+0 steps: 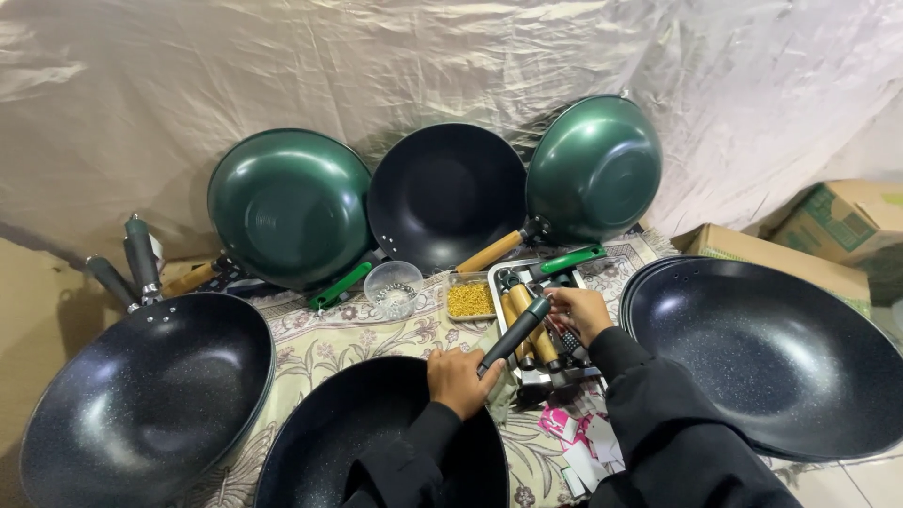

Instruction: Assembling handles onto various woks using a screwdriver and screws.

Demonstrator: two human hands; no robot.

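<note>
My left hand (461, 376) is closed around a dark pan handle (515, 331), holding it over the near black wok (376, 433), while my right hand (578, 310) pinches at its far tip above the handle tray (499, 282). I'd judge I'm mid-fitting; next it needs lining up with the wok's rim.

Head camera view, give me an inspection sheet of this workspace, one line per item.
Surface: floral cloth spread on the floor.
Job's things: dark green handle held at the rim of the near black wok; tray of handles.
Clutter: tray of yellow screws, clear bowl, pink and white papers, more woks around.
Hands: left hand grips the handle; right hand at its far end.
Cables: nothing seen.
Surroundings: beige sheet behind, cardboard boxes at right.
</note>
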